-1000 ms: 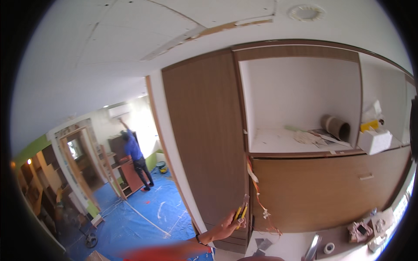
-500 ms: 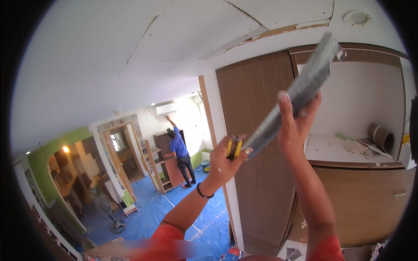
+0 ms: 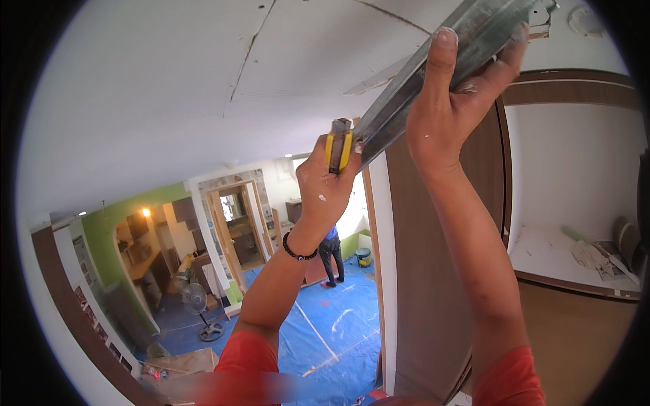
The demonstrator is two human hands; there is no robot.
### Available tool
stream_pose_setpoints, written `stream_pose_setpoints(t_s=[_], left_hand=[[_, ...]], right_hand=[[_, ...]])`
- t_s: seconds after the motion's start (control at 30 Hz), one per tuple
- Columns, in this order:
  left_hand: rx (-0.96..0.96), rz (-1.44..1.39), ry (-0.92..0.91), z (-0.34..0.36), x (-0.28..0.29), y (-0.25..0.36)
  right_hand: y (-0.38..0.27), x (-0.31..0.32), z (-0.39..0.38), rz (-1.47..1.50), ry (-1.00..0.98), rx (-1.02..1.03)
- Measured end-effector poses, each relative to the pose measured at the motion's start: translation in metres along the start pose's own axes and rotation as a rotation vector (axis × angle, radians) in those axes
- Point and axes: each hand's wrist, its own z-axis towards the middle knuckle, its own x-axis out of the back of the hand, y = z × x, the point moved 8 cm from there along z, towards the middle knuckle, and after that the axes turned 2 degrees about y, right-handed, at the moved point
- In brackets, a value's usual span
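Overhead, a long grey metal channel slants up to the right, close under the white ceiling. Its far upper end is partly cut off by the view's edge. My right hand grips the channel from below, thumb on one side and fingers round the other. At the lower end, my left hand is closed on a yellow-and-dark hand tool, which looks like a utility knife. The left thumb also presses against the channel's end. White specks mark both hands.
A brown wardrobe panel and an open cabinet stand at right. Blue sheeting covers the floor. Further off are a standing fan, a bucket and a co-worker, partly hidden by my left arm.
Both hands have risen with the channel, bringing it nearer the ceiling. My view has turned left and upward, so the room and cabinet appear shifted right.
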Motion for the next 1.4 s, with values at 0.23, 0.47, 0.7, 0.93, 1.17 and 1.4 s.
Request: stream_pose_setpoints(t_s=[0.23, 0.47, 0.7, 0.93, 1.17, 1.4], left_hand=[[-0.273, 0.109, 0.267, 0.055, 0.028, 0.051], [-0.291, -0.036, 0.307, 0.097, 0.046, 0.042], [-0.439, 0.174, 0.279, 0.122, 0.050, 0.043], [-0.688, 0.392, 0.408, 0.122, 0.052, 0.061], [-0.757, 0.438, 0.388, 0.121, 0.054, 0.058], [-0.829, 0.462, 0.437, 0.123, 0.051, 0.064]], right_hand=[[-0.001, -0.021, 0.041, -0.444, 0.056, 0.389], [-0.036, -0.056, 0.053, -0.453, -0.278, 0.324], [-0.020, -0.066, 0.050, -0.455, -0.263, 0.341], [-0.018, -0.065, 0.054, -0.348, -0.279, 0.235], [-0.012, -0.072, 0.050, -0.376, -0.257, 0.246], [-0.009, -0.070, 0.049, -0.467, -0.148, 0.360]])
